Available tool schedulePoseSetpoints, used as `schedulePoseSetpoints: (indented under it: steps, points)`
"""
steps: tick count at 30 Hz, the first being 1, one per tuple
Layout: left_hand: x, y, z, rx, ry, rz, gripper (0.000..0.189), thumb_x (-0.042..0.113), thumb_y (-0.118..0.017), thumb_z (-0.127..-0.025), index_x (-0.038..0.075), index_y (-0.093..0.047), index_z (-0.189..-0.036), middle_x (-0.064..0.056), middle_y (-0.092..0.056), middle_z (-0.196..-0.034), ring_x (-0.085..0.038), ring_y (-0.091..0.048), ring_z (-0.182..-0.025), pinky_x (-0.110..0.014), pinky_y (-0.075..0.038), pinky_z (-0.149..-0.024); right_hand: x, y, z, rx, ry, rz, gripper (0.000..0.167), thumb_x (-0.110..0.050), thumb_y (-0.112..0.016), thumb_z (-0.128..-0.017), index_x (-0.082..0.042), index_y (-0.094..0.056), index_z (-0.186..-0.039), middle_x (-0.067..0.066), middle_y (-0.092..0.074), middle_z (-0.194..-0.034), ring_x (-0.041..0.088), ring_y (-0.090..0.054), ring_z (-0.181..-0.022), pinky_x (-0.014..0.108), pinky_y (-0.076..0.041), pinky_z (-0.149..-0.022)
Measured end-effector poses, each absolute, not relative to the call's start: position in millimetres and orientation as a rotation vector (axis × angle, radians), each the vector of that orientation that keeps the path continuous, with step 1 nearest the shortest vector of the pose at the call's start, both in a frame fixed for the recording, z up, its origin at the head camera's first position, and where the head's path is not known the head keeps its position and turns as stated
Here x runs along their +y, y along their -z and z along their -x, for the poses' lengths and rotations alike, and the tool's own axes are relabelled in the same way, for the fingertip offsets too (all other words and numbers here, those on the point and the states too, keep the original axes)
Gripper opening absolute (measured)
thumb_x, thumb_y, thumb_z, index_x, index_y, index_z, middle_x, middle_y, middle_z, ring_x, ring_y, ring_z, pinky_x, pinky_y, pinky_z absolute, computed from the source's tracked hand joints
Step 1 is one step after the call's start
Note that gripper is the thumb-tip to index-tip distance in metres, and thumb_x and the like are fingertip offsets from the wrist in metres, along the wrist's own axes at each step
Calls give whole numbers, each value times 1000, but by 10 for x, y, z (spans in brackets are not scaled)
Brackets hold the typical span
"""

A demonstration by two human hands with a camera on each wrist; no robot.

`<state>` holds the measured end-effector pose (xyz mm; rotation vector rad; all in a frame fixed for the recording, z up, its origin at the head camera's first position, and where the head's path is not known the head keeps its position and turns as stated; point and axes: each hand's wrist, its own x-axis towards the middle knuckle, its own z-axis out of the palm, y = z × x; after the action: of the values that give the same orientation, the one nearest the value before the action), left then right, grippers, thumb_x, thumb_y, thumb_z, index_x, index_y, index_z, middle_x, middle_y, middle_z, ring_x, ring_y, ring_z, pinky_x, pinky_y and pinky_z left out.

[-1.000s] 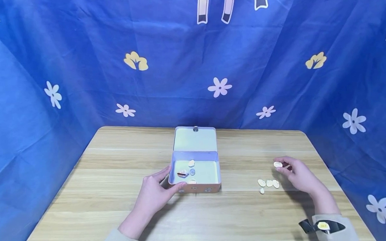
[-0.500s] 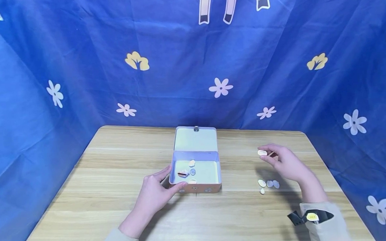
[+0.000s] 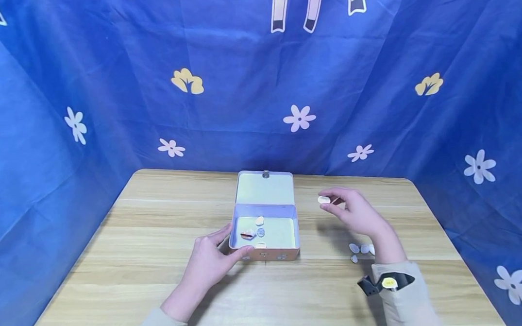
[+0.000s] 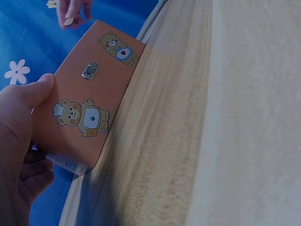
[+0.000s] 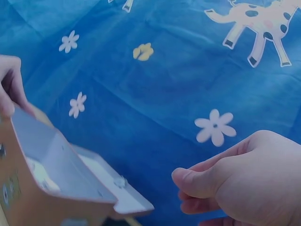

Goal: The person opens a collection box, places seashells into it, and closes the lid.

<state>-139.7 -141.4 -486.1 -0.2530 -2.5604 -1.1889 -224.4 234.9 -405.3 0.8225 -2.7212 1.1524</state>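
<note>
An orange tin box with a pale inside stands with its lid tipped back. Bear pictures and a metal catch mark its front in the left wrist view. My left hand grips the box's left front corner, thumb on the front and fingers along the side. Between thumb and fingertips, my right hand pinches a small whitish oval shell in the air, right of the box. Several small pieces lie inside, among them a reddish-brown and white shell and a round greyish piece.
Several small pale shells lie on the wooden table below the right forearm, partly hidden by it. A blue patterned curtain hangs behind the table and along both sides.
My right hand has carried the pinched shell leftward and away from me, up from beside the loose shells toward the box. My left hand and the box have stayed in place.
</note>
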Motion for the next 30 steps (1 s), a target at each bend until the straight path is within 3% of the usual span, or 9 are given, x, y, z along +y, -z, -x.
schedulePoseSetpoints:
  steps: [15, 22, 26, 30]
  points:
    - [-1402, 4895, 1375, -2553, 1188, 256, 87, 56, -94, -75, -2, -68, -136, -13, -68, -133, -37, -62, -127, -53, -49, -108, 1724, 4188, 2298, -2649, -1301, -999, 28, -8, -75, -99, 1, -73, -126, 9, -74, -120, 22, -70, -99, 49, -59, -92]
    - [-1381, 4929, 1356, -2544, 1182, 262, 87, 57, -93, -76, -1, -68, -137, -12, -68, -133, -32, -65, -124, -51, -50, -108, 1487, 4337, 2302, -2701, -1347, -1013, 28, -10, -75, -100, 1, -73, -126, 2, -74, -113, 16, -68, -97, 41, -59, -91]
    - [-1372, 4942, 1343, -2548, 1167, 242, 89, 60, -92, -75, -1, -69, -136, -12, -68, -133, -35, -63, -126, -52, -50, -108, 1379, 4410, 2302, -2737, -1358, -1022, 29, -12, -76, -100, 1, -73, -126, -1, -73, -108, 15, -67, -95, 37, -58, -91]
    - [-1364, 4958, 1345, -2545, 1151, 243, 89, 62, -91, -75, 0, -69, -135, -13, -68, -132, -29, -71, -115, -52, -51, -106, 1299, 4463, 2305, -2743, -1352, -1054, 30, -12, -75, -100, 2, -73, -127, 0, -73, -107, 15, -66, -96, 36, -58, -91]
